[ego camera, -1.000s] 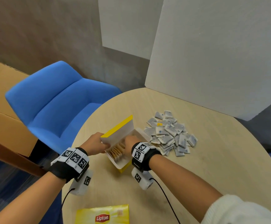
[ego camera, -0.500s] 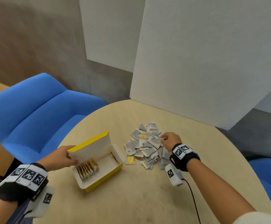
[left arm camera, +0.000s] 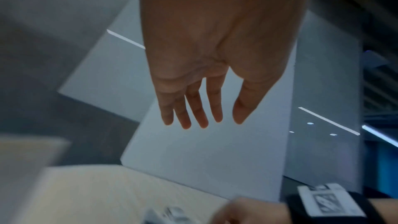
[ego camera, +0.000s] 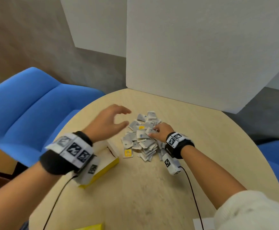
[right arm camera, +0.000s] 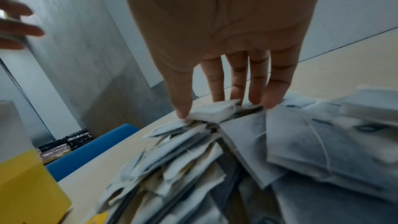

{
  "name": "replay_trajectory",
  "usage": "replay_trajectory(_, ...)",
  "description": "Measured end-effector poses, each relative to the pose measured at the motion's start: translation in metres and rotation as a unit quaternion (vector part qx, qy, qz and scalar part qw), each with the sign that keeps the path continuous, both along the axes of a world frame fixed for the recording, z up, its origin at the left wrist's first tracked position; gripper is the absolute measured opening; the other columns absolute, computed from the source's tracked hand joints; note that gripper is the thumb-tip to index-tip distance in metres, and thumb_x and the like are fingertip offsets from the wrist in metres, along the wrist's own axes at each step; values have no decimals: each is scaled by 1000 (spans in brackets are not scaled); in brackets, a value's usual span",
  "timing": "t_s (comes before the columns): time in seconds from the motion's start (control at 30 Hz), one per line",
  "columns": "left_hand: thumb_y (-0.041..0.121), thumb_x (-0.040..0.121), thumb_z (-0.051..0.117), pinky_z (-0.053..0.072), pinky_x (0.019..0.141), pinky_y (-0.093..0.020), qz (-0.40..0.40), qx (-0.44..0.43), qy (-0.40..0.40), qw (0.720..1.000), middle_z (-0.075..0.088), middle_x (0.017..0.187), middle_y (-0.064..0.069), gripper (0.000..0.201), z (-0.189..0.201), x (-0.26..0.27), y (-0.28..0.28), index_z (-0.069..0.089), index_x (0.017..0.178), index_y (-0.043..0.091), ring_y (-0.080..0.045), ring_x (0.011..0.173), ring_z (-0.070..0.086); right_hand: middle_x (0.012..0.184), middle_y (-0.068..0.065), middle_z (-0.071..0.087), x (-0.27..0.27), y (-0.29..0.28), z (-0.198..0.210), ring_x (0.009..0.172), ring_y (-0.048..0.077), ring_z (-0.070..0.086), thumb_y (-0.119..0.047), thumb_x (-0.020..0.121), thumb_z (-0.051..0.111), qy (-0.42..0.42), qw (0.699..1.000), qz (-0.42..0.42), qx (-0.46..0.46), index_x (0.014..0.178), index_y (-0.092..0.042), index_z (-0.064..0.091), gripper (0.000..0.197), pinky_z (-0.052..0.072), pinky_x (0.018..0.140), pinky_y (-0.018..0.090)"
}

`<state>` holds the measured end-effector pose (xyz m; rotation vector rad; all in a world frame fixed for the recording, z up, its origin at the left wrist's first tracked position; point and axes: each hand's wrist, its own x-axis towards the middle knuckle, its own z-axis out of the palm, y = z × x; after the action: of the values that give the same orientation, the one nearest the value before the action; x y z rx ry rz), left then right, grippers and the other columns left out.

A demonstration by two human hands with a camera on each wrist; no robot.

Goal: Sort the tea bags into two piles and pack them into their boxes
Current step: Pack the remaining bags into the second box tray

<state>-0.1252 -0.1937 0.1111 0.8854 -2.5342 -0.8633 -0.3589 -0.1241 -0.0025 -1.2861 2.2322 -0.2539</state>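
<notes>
Round wooden table [ego camera: 152, 188] set against white wall panels, with a blue chair [ego camera: 27, 110] behind its left edge. Near the centre lies a loose pile of tea bags [ego camera: 142, 140], mostly grey-white sachets with one yellow-tagged tea bag [ego camera: 128, 153] lying at its near left edge and another showing on top. An open yellow box [ego camera: 105, 165] stands just left of the pile, largely hidden under the left forearm. The right hand [ego camera: 160, 131] rests on the pile's right side, fingers [right arm camera: 275, 94] nearly straight and close together, tips pressing the top sachets; no bag is pinched. The left hand [ego camera: 107, 123] hovers above the table beside the pile, fingers loosely spread, holding nothing. Step in hand, as judged: gathering bags between both hands. To do it well, cup the pile from both sides, keep the fingertips low against the table so thin sachets do not slip beneath, and set the yellow-tagged bags apart first.
</notes>
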Motion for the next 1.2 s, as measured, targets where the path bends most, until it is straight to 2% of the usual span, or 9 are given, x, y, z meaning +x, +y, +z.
replay_trajectory(0.17,15,91,57,40,85,-19,-13,100,-50,994,58,123,-4,34,-59,-76,22,56,125,14,-14,105,55,103,4,64,-5,6,-7,90,20,60,-40,76,76,-1,999,10,-42,102,-13,63,39,47,76,30)
replay_trajectory(0.33,10,91,54,42,82,-22,47,189,-87,977,58,122,-13,42,-106,-102,28,47,133,8,-23,104,58,77,-1,59,-17,18,-16,74,17,58,-24,78,76,-86,989,-71,-92,88,-15,61,20,47,66,26)
replay_trajectory(0.47,21,91,59,40,83,-26,89,207,-60,973,55,121,-12,57,-116,-109,29,34,141,8,-26,108,56,73,4,59,-24,27,-18,59,20,62,-5,86,67,-253,944,-175,-120,79,-15,57,16,59,71,36)
replay_trajectory(0.53,28,90,62,46,85,-33,111,225,-33,967,57,118,-12,62,-117,-109,28,33,141,8,-28,104,59,75,8,56,-19,30,-14,60,22,62,2,88,61,-324,911,-213,-137,81,-12,55,17,59,64,32)
replay_trajectory(0.7,29,89,65,52,84,-39,122,268,3,956,61,108,-12,45,-116,-105,26,50,124,5,-27,97,61,76,13,62,3,35,-8,57,17,64,7,86,62,-403,871,-224,-167,81,-10,55,18,58,56,26)
replay_trajectory(0.8,15,85,67,53,81,-45,123,237,-7,964,66,99,-20,23,-120,-95,22,60,101,1,-35,93,63,77,15,66,3,34,-6,53,14,61,5,86,62,-364,893,-212,-155,81,-13,58,19,53,51,24)
replay_trajectory(0.9,13,85,63,54,81,-49,159,244,7,957,65,103,-21,27,-116,-82,15,58,109,2,-35,91,65,93,11,71,-15,31,-10,72,22,65,-2,86,57,-183,951,-194,-154,82,-20,62,19,55,66,33)
replay_trajectory(1.0,16,87,59,54,81,-50,182,258,5,949,65,101,-21,23,-111,-72,8,55,107,6,-36,90,65,109,8,65,-34,34,-9,97,24,61,-3,83,61,-42,982,-150,-105,106,-15,64,26,42,69,24)
replay_trajectory(1.2,16,91,57,57,77,-50,184,302,22,935,58,75,-6,10,-113,-66,11,51,83,13,-35,78,69,132,9,56,-46,31,-16,119,23,54,-16,84,68,-33,998,-52,-8,135,-12,50,54,36,85,20)
